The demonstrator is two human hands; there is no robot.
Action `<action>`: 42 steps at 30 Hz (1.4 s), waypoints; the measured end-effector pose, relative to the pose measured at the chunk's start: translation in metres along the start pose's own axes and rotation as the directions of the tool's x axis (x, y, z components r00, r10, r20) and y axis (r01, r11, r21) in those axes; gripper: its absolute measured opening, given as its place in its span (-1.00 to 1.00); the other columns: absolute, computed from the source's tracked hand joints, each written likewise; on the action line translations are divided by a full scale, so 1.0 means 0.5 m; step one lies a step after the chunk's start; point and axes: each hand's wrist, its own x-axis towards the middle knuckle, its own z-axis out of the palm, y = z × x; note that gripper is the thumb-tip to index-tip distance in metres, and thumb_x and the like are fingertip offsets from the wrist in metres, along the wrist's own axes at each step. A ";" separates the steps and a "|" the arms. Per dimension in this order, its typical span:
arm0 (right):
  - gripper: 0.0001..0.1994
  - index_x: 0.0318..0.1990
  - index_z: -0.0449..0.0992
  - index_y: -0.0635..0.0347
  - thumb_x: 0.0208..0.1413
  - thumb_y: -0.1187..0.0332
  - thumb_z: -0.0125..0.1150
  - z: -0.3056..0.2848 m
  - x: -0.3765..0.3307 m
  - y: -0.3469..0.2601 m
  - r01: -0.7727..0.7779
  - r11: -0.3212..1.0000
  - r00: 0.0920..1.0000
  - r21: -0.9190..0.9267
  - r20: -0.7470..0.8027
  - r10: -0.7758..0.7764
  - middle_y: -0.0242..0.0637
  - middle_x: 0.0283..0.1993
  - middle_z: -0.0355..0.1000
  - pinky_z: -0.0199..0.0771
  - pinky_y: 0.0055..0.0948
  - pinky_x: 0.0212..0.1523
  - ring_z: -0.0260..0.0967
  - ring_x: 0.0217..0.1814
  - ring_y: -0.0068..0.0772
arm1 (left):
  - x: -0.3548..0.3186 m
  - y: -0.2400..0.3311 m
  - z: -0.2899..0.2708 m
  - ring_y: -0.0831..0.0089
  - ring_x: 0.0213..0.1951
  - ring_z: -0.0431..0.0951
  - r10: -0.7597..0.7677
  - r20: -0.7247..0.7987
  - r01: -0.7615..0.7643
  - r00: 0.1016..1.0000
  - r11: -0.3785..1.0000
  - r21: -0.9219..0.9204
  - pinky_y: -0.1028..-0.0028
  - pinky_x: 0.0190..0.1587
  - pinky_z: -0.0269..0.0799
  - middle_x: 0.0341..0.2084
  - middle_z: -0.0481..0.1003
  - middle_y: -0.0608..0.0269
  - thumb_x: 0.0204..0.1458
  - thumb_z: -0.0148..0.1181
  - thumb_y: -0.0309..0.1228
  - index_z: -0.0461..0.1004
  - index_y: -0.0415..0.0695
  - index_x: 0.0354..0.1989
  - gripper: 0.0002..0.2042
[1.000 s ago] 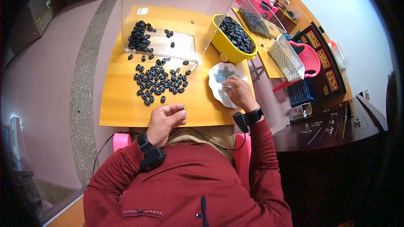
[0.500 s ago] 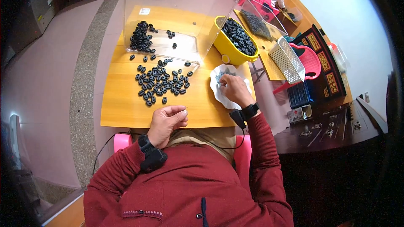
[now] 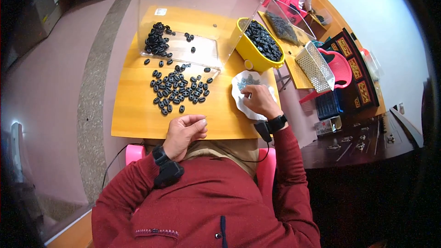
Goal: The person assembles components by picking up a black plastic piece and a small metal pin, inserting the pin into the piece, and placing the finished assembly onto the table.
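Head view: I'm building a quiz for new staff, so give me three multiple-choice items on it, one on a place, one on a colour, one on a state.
1. Where is the right hand?
A. over the white dish
B. inside the yellow tub
C. on the clear box

2. What colour are the loose small parts on the wooden table?
A. white
B. black
C. red

3. How is the left hand held?
A. flat and spread
B. gripping the tub
C. loosely curled at the table's near edge

Answers:
1 A, its fingers reach down into the dish.
2 B, the scattered pieces are all dark black.
3 C, its fingers are bent inward by the near edge.
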 end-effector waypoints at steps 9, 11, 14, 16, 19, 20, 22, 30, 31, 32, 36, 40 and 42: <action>-0.93 -0.32 0.49 0.34 0.06 0.52 0.20 -0.001 -0.068 -0.051 -0.066 0.819 0.994 0.570 -0.034 0.104 -0.36 -0.48 0.43 0.39 -0.61 -0.47 0.39 -0.50 -0.60 | 0.008 -0.004 -0.003 0.60 -0.42 0.48 0.014 -0.002 -0.014 1.000 0.998 -0.065 0.59 -0.34 0.50 -0.42 0.48 0.28 0.16 0.12 -0.36 0.45 -0.26 -0.23 -0.81; -0.94 -0.30 0.48 0.35 0.11 0.53 0.17 0.015 -0.081 -0.078 -0.148 0.653 0.988 0.743 0.079 0.133 -0.41 -0.47 0.40 0.40 -0.62 -0.47 0.39 -0.48 -0.62 | 0.007 -0.002 -0.003 0.60 -0.43 0.49 0.012 0.004 -0.012 1.000 0.997 -0.074 0.59 -0.36 0.51 -0.42 0.48 0.27 0.17 0.10 -0.36 0.45 -0.26 -0.23 -0.81; -0.95 -0.29 0.48 0.38 0.12 0.58 0.13 0.059 -0.088 -0.131 -0.041 0.567 0.999 0.822 0.020 0.044 -0.35 -0.35 0.41 0.47 -0.61 -0.43 0.40 -0.42 -0.60 | 0.008 -0.005 -0.003 0.58 -0.42 0.51 0.004 0.021 -0.002 1.000 0.996 -0.092 0.59 -0.33 0.54 -0.42 0.49 0.25 0.18 0.08 -0.38 0.44 -0.28 -0.21 -0.81; -0.93 -0.27 0.47 0.40 0.12 0.57 0.12 0.084 -0.089 -0.141 -0.095 0.531 0.995 0.842 0.096 0.026 -0.34 -0.33 0.43 0.50 -0.61 -0.36 0.41 -0.39 -0.59 | 0.006 -0.005 -0.001 0.57 -0.41 0.53 0.005 0.031 -0.002 1.000 0.995 -0.104 0.58 -0.32 0.55 -0.41 0.50 0.24 0.18 0.08 -0.39 0.43 -0.29 -0.20 -0.82; -0.91 -0.24 0.47 0.39 0.13 0.54 0.13 0.122 -0.083 -0.141 -0.148 0.481 0.989 0.864 0.135 0.060 -0.35 -0.34 0.44 0.48 -0.63 -0.35 0.41 -0.40 -0.60 | 0.007 -0.008 -0.003 0.54 -0.39 0.55 0.003 0.045 0.002 0.999 0.993 -0.118 0.58 -0.30 0.57 -0.38 0.51 0.20 0.18 0.06 -0.41 0.42 -0.30 -0.19 -0.82; -0.90 -0.23 0.47 0.37 0.13 0.52 0.14 0.131 -0.079 -0.142 -0.124 0.498 0.992 0.858 0.111 0.056 -0.37 -0.34 0.44 0.46 -0.64 -0.34 0.41 -0.39 -0.62 | 0.008 -0.009 -0.005 0.54 -0.38 0.56 -0.003 0.054 0.009 0.999 0.993 -0.119 0.58 -0.29 0.58 -0.37 0.52 0.19 0.18 0.05 -0.42 0.42 -0.31 -0.18 -0.82; -0.90 -0.22 0.48 0.36 0.13 0.51 0.15 0.144 -0.077 -0.146 -0.103 0.511 0.995 0.853 0.089 0.052 -0.39 -0.34 0.45 0.44 -0.66 -0.33 0.40 -0.38 -0.65 | 0.008 -0.007 -0.003 0.54 -0.38 0.56 -0.014 0.050 0.020 0.999 0.992 -0.122 0.58 -0.30 0.58 -0.37 0.52 0.19 0.18 0.05 -0.43 0.42 -0.31 -0.18 -0.82; -0.87 -0.22 0.50 0.34 0.11 0.49 0.20 0.154 -0.080 -0.163 -0.145 0.341 0.989 0.929 0.132 0.062 -0.44 -0.31 0.45 0.39 -0.69 -0.29 0.34 -0.33 -0.71 | 0.012 -0.012 -0.007 0.56 -0.39 0.55 -0.026 0.060 0.031 0.998 0.995 -0.090 0.61 -0.31 0.56 -0.37 0.52 0.21 0.19 0.04 -0.45 0.42 -0.31 -0.17 -0.83; -0.87 -0.22 0.50 0.34 0.11 0.49 0.20 0.154 -0.080 -0.165 -0.145 0.340 0.989 0.929 0.132 0.061 -0.44 -0.31 0.45 0.39 -0.69 -0.29 0.34 -0.33 -0.71 | 0.013 -0.013 -0.007 0.56 -0.39 0.55 -0.028 0.059 0.033 0.998 0.996 -0.079 0.61 -0.31 0.55 -0.37 0.52 0.21 0.18 0.04 -0.44 0.42 -0.31 -0.17 -0.83; -0.88 -0.23 0.50 0.34 0.11 0.48 0.21 0.153 -0.081 -0.168 -0.143 0.351 0.989 0.925 0.125 0.074 -0.44 -0.32 0.46 0.39 -0.69 -0.29 0.34 -0.33 -0.71 | 0.013 -0.014 -0.007 0.56 -0.39 0.55 -0.031 0.057 0.035 0.998 0.997 -0.069 0.61 -0.32 0.55 -0.38 0.52 0.21 0.18 0.05 -0.43 0.42 -0.31 -0.17 -0.82; -0.88 -0.26 0.51 0.33 0.10 0.46 0.22 0.144 -0.082 -0.179 -0.178 0.322 0.982 0.930 0.146 0.122 -0.44 -0.33 0.46 0.38 -0.68 -0.28 0.34 -0.33 -0.71 | 0.013 -0.016 -0.006 0.56 -0.39 0.54 -0.026 0.055 0.029 0.998 0.998 -0.060 0.61 -0.32 0.54 -0.38 0.51 0.22 0.18 0.06 -0.42 0.42 -0.31 -0.17 -0.81; -0.89 -0.26 0.52 0.32 0.10 0.47 0.22 0.147 -0.083 -0.177 -0.154 0.339 0.986 0.928 0.124 0.108 -0.45 -0.32 0.46 0.38 -0.69 -0.27 0.33 -0.32 -0.72 | 0.012 -0.017 -0.005 0.56 -0.39 0.54 -0.034 0.056 0.037 0.998 0.998 -0.055 0.59 -0.32 0.54 -0.38 0.51 0.23 0.18 0.06 -0.42 0.42 -0.30 -0.17 -0.82; -0.90 -0.27 0.52 0.32 0.10 0.48 0.21 0.147 -0.082 -0.178 -0.153 0.354 0.986 0.923 0.121 0.110 -0.45 -0.33 0.46 0.38 -0.69 -0.26 0.33 -0.32 -0.72 | 0.012 -0.019 -0.006 0.56 -0.39 0.54 -0.031 0.059 0.035 0.998 0.998 -0.060 0.59 -0.32 0.54 -0.38 0.51 0.23 0.18 0.06 -0.42 0.42 -0.29 -0.17 -0.82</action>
